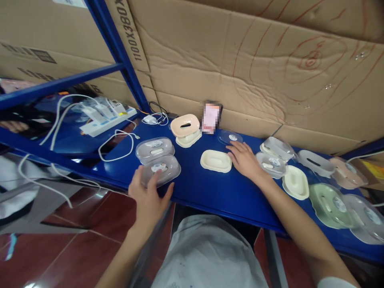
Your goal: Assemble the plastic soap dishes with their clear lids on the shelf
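My left hand [149, 198] lies over the near edge of a grey soap box [168, 168] with a clear lid and a white label; its fingers are spread and touch the box. A similar grey soap box [156, 151] sits just behind. My right hand [244, 159] is open, fingers stretched toward a loose clear lid [228, 138] with a round label, at its near edge; whether they touch is unclear. Left of that hand lies a cream tray [215, 162]. A peach piece [180, 121] with a dark slot rests on another cream tray [189, 140].
Several soap boxes and parts, including a green box [327, 206] and a cream tray [295, 183], crowd the right of the blue table [198, 190]. A phone [211, 117] leans on the cardboard wall [186, 72]. A power strip [105, 122] and white cables lie left, by a blue post [132, 80].
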Motion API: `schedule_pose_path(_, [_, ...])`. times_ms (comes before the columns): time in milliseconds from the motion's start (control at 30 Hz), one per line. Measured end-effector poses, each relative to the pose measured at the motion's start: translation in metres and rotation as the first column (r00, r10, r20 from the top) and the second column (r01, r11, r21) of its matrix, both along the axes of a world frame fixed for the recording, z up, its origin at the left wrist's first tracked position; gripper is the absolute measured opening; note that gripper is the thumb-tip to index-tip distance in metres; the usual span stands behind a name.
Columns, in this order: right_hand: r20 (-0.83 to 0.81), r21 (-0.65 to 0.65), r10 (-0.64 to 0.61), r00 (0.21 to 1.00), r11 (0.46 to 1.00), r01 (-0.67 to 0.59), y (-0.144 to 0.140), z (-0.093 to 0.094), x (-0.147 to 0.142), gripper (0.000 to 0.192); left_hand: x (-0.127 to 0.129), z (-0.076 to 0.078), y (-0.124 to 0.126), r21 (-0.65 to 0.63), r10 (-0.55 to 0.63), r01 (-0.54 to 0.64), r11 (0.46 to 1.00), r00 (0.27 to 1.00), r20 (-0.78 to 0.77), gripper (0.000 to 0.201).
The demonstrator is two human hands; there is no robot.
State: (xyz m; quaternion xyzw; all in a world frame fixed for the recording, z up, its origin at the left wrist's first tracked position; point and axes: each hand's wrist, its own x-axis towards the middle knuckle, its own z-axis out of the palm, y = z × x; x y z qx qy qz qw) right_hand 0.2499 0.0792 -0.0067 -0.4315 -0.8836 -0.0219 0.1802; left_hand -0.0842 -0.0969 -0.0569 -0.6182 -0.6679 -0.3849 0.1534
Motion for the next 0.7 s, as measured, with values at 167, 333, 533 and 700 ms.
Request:
schedule_pose_path(167, [0.038, 0.001, 0.115, 0.993, 0.993, -0.116, 0.036, 0.011, -0.03, 0.041, 0.047, 0.008, 0.024, -0.141, -0.473, 0.46, 0.877, 0.878, -0.075, 0.054])
schedule_pose_path(333, [0.09, 0.038, 0.266, 0.96, 0.962, -0.27, 0.066, 0.023, -0.108, 0.045, 0.083, 0.015, 0.062, -0.397, -0.619, 0.539, 0.743, 0.779, -0.1, 0.057])
schedule_pose_path(533, [0.143, 0.056, 0.337, 0.931, 0.936, -0.347, 0.103, 0.025, -0.169, 0.039, 0.079, 0.011, 0.062, -0.338, -0.63, 0.581, 0.741, 0.776, -0.047, 0.025])
schedule_pose_path(700, [0.096, 0.087, 0.299, 0.949, 0.948, -0.308, 0.084, 0.029, -0.155, 0.039, 0.073, 0.014, 0.06, -0.3, -0.694, 0.661, 0.688, 0.72, -0.004, 0.016])
